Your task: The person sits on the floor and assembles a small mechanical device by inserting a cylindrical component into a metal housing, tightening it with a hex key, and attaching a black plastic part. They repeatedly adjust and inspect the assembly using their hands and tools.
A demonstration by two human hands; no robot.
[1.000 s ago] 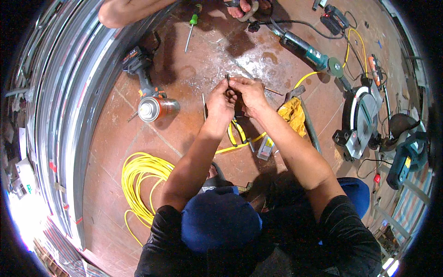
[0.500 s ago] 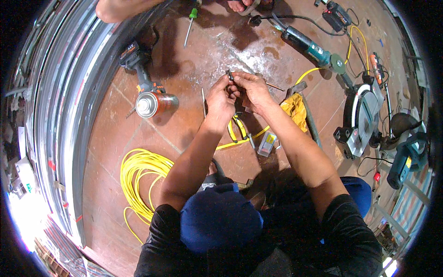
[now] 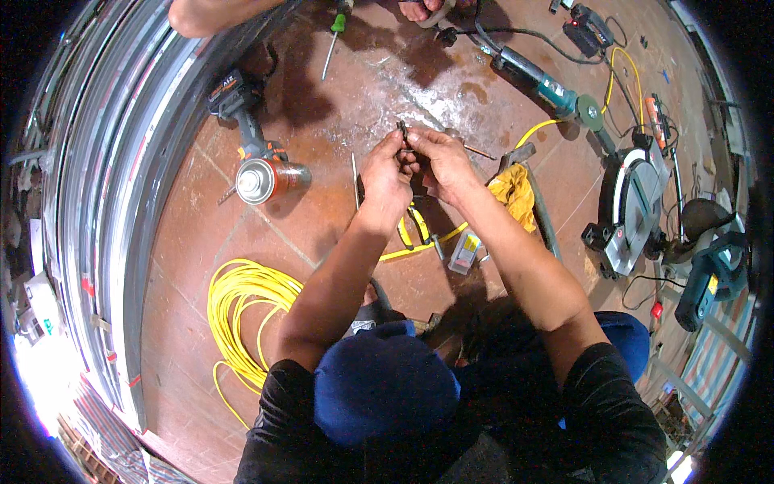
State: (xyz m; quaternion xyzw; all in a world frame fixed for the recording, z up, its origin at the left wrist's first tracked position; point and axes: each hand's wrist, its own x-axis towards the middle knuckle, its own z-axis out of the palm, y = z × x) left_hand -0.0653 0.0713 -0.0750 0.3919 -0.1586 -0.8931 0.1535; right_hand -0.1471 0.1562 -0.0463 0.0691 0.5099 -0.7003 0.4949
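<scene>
My left hand [image 3: 385, 176] and my right hand [image 3: 442, 161] meet over the reddish tiled floor [image 3: 322, 234]. Together their fingertips pinch a small dark metal part [image 3: 402, 129] held up between them. What the part is stays too small to tell. A thin metal rod [image 3: 355, 179] lies on the floor just left of my left hand. Yellow-handled pliers [image 3: 419, 230] lie below my wrists, partly hidden by my forearms.
A spray can [image 3: 262, 180] and a cordless drill [image 3: 242, 113] lie at left, a yellow cable coil [image 3: 242, 306] lower left. An angle grinder [image 3: 548, 81], circular saw [image 3: 633, 202], yellow rag [image 3: 516, 189] and green screwdriver [image 3: 332, 40] surround me. Curved metal rails [image 3: 105, 202] run along the left. Another person's limb [image 3: 210, 12] shows at top.
Both hands have stayed together on the small part, with only a slight shift of the fingers. The view has drifted a little.
</scene>
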